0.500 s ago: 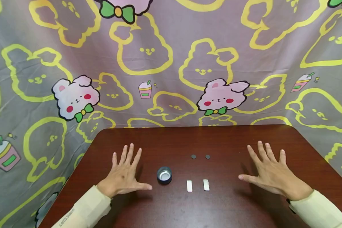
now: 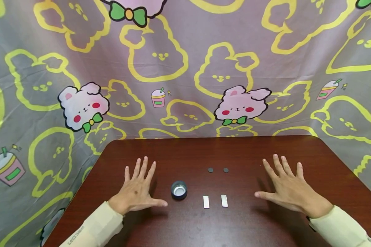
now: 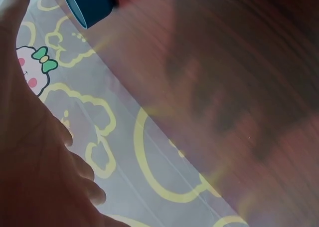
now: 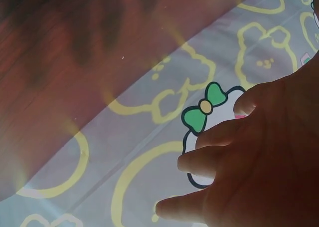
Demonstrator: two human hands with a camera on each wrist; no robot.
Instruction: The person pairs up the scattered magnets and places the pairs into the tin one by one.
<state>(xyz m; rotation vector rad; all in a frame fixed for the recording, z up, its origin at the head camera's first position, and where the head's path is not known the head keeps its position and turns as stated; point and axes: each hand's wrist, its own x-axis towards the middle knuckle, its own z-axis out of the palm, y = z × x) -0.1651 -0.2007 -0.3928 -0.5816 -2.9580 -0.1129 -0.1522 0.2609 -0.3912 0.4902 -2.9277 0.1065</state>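
My left hand [image 2: 135,192] is spread, palm down, above the table's left side, holding nothing. Just right of its thumb stands a small round dark-blue cup [image 2: 179,190] with a silvery inside; the left wrist view catches the same blue cup [image 3: 94,5] at its top edge. Over the right side, my right hand [image 2: 293,192] is spread too, its fingers straight and apart. Between the hands lie two pale flat rectangles, a left one [image 2: 206,202] and a right one [image 2: 224,200]. Farther back are two dark discs, one left [image 2: 210,169], one right [image 2: 225,170].
The brown wooden table [image 2: 185,226] has rounded far corners. A grey-pink curtain [image 2: 185,85] with yellow rabbit outlines hangs behind it and along both sides. Shadows of the hands fall on the tabletop.
My right hand has shifted a little to the left, and my left hand slightly to the right. The cup, rectangles and discs keep their places on the table.
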